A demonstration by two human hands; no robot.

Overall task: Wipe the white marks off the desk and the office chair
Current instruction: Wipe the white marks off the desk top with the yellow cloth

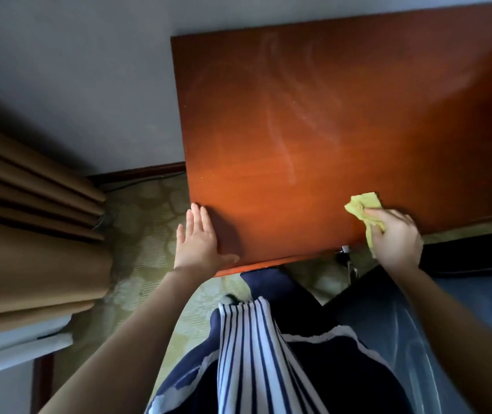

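White marks [283, 138] streak faintly across the middle of the red-brown bench [388, 115], blurred and hard to trace. The bench's right end is cut off by the frame. Left hand [198, 243] lies flat, fingers straight, on the near left corner. Right hand [397, 237] clutches a yellow cloth [361, 204] at the near edge, and the fingers partly hide the cloth.

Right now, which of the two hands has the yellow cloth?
The right hand grips the yellow cloth at the near edge of the desk; the left hand lies flat on its corner, holding nothing.
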